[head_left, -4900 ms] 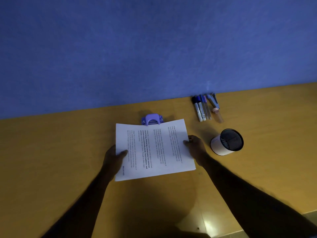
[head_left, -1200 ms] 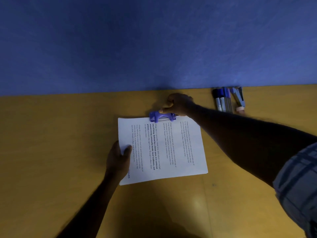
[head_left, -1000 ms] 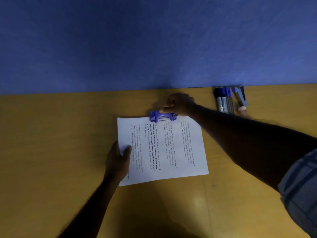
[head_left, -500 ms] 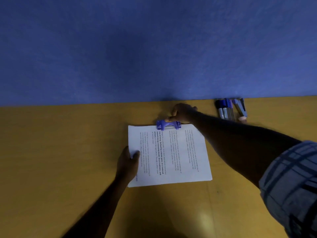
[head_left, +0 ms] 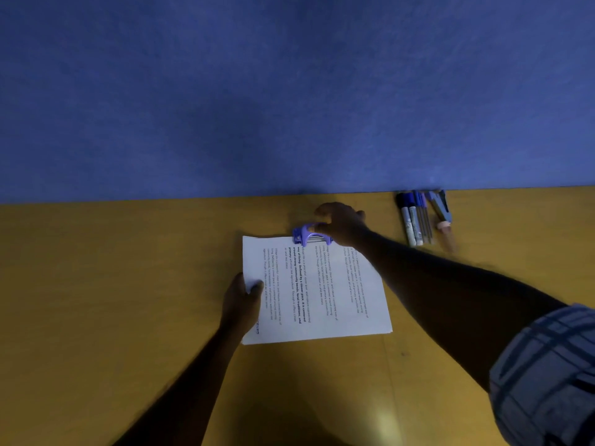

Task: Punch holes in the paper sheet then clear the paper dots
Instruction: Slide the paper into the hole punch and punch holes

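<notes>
The paper sheet [head_left: 338, 291] lies flat on the table [head_left: 112, 284], long axis left to right, far edge inside the purple hole punch [head_left: 306, 236]. The right hand [head_left: 341, 225] has its grip curled on the hole punch; the left hand [head_left: 241, 304] pinches the sheet's left edge.

Office: desk [head_left: 96, 284], markers [head_left: 413, 220], partition [head_left: 289, 91]

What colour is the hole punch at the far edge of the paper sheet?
Purple; the hole punch on the paper sheet shows best in the head view.
</notes>
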### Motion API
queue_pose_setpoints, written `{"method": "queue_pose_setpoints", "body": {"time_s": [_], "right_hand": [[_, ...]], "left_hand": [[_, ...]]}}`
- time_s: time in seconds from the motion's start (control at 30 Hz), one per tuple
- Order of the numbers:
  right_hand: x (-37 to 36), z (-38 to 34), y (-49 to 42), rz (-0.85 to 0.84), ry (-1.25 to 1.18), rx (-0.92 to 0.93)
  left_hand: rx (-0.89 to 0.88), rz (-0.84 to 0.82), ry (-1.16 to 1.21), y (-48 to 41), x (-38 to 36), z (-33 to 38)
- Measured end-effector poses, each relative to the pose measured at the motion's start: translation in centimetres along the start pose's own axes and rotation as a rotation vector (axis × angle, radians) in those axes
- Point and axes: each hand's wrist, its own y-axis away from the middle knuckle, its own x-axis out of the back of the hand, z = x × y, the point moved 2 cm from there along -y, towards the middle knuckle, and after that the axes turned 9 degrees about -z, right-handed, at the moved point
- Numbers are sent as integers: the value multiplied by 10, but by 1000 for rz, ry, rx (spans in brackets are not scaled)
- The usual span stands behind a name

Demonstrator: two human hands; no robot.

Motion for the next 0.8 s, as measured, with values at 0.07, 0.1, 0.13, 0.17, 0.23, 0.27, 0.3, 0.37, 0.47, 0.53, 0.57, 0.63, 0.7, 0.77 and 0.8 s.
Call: {"method": "queue_pose_setpoints", "body": {"time_s": [0.07,0.1,0.13,0.17,0.23,0.27,0.3,0.37,0.47,0.53,0.57,0.63,0.7,0.77,0.8], "right_hand": [[-3,-5,7,48,-2,31],[-5,-7,10,72,1,46],[-7,-9,13,91,0,57],[-9,-10,15,106,-8,62],[-11,-10,17,115,-41,59],[-11,-10,18,115,-54,55],[-12,-10,18,118,-60,53],[-13,-10,19,129,-70,50],[-15,-8,18,127,-79,48],[-16,-7,20,116,-99,61],[-17,-5,24,134,-123,65],[-18,1,38,259,-190,71],[-22,12,58,394,-302,60],[-34,26,82,437,-387,30],[-42,32,95,447,-399,16]], "left_hand": [[4,2,-2,0,1,0],[5,-1,3,0,2,0],[7,-10,10,-1,2,-1],[10,-22,13,0,3,-1],[13,-38,1,0,4,-3],[13,-41,-7,1,5,-4],[10,-42,-8,3,7,-5],[6,-38,4,7,9,-7],[-14,-35,38,14,12,-12],[-17,-37,67,21,14,-17],[-14,-38,79,24,14,-19],[-17,-34,89,31,14,-25],[-42,-31,110,38,15,-29],[-60,-33,147,44,15,-32],[-67,-36,168,47,15,-34]]}}
